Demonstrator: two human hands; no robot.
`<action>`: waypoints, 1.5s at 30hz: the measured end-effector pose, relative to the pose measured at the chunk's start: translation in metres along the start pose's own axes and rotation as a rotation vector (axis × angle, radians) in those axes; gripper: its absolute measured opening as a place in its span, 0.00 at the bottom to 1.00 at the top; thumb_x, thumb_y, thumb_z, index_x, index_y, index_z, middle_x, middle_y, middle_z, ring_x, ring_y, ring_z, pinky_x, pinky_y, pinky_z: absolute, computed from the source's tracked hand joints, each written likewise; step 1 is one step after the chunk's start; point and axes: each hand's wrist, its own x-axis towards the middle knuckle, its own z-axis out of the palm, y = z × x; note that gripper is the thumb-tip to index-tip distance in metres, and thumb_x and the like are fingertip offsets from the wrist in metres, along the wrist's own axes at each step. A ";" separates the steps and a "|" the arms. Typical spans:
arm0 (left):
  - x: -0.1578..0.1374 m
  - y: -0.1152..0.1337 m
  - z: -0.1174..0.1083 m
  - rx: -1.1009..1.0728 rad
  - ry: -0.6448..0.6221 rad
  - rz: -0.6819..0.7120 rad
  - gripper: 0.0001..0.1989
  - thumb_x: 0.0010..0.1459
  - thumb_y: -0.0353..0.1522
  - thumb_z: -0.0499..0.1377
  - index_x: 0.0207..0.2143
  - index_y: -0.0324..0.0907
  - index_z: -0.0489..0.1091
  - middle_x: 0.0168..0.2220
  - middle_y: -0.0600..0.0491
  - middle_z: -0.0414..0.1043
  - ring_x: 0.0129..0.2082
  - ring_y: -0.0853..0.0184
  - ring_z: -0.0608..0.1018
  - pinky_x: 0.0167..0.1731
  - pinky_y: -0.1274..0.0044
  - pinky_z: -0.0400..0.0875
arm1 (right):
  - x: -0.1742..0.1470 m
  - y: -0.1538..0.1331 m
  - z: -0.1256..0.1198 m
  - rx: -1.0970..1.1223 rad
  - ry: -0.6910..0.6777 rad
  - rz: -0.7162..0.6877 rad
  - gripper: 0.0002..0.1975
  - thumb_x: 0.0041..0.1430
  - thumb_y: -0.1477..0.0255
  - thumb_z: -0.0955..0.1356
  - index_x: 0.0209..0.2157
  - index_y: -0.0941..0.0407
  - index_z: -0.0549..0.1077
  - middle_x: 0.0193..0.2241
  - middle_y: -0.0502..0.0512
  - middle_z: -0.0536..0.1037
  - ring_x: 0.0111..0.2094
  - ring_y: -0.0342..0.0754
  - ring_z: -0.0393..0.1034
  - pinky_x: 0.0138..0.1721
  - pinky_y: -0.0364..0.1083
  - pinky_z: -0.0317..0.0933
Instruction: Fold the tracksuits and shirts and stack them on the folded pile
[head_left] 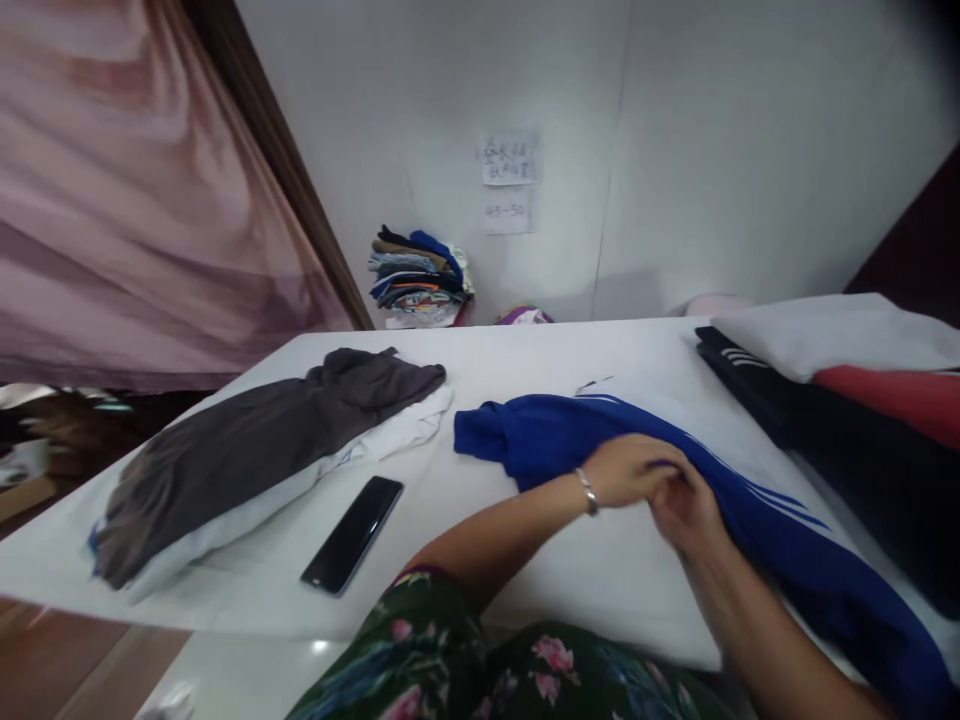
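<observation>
A broad white table [525,360] carries everything. Across its right half lies a royal-blue garment with white stripes [787,540], reaching from mid-table toward the near right corner. At the left sits a folded dark-grey cloth on white fabric [255,450], and a slim black phone [352,534] lies just in front of it. The left hand [626,470] and right hand [686,510] meet on the blue garment, fingers closed, pinching its cloth.

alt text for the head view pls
Both hands, left hand and right hand, grip a blue garment on a white table. A phone and folded grey and white clothes lie left.
</observation>
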 end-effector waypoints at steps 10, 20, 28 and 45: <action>-0.075 -0.092 -0.071 0.675 0.100 -0.644 0.20 0.58 0.39 0.56 0.51 0.41 0.66 0.56 0.44 0.65 0.57 0.56 0.63 0.57 0.62 0.50 | 0.008 -0.005 0.010 0.808 0.583 0.378 0.08 0.56 0.65 0.67 0.37 0.52 0.72 0.36 0.50 0.80 0.41 0.49 0.74 0.51 0.56 0.65; -0.092 -0.066 -0.089 0.644 0.325 -0.568 0.10 0.62 0.34 0.49 0.36 0.43 0.70 0.37 0.51 0.75 0.41 0.64 0.74 0.56 0.67 0.50 | 0.006 0.001 0.013 0.769 0.757 0.404 0.05 0.44 0.76 0.69 0.27 0.55 0.75 0.28 0.47 0.79 0.30 0.46 0.73 0.39 0.50 0.72; -0.145 -0.018 -0.105 0.742 0.478 -0.390 0.20 0.62 0.40 0.48 0.19 0.42 0.62 0.19 0.54 0.64 0.23 0.67 0.67 0.29 0.75 0.58 | -0.005 -0.008 0.029 0.654 0.472 0.491 0.07 0.46 0.71 0.70 0.30 0.57 0.77 0.36 0.54 0.79 0.39 0.53 0.73 0.37 0.51 0.70; -0.199 0.020 -0.045 0.416 -0.050 -0.153 0.18 0.59 0.38 0.55 0.18 0.40 0.60 0.18 0.57 0.66 0.19 0.72 0.68 0.26 0.77 0.56 | -0.014 -0.086 -0.014 -0.078 0.179 0.355 0.20 0.55 0.59 0.67 0.47 0.54 0.74 0.42 0.60 0.78 0.44 0.53 0.72 0.43 0.52 0.67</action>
